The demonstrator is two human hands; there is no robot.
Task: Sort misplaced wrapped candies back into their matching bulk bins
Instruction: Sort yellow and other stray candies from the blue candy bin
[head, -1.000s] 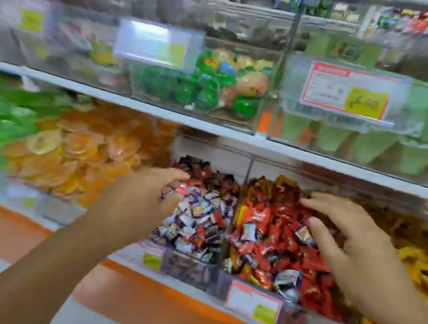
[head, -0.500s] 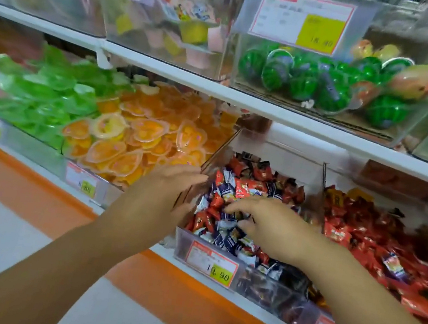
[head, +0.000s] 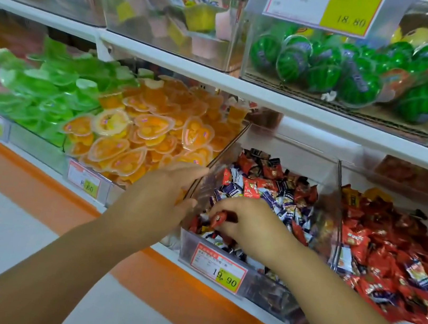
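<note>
**Right hand pinching a red candy in the mixed bin**

Right hand (head: pixel 248 223) is down inside the clear plastic bin (head: pixel 292 150), near its front left corner. The bin holds a mixed heap of purple-and-white and red wrapped sweets. Fingers are curled, and fingertips and thumb pinch one small red wrapped candy (head: pixel 220 216). That candy sits just above the heap, close to the bin's front wall.

Left hand (head: pixel 159 195) is at the bin's left wall. Its fingers are straight and held together, with the tips touching the wall's top edge. The thumb lies lower, beside the same wall; whether it grips the wall cannot be told.

A white-and-yellow price tag (head: pixel 218 268) reading 19.90 is fixed to the bin's front.

The neighbouring bin on the right is full of red wrapped candies (head: pixel 384 242), with a few purple-and-white pieces (head: pixel 417 272) among them. To the left are orange heart-shaped jelly cups (head: pixel 142 134), then green jelly cups (head: pixel 48 92). On the shelf above, green watermelon-patterned balls (head: pixel 318 66) sit in a clear box.
</note>
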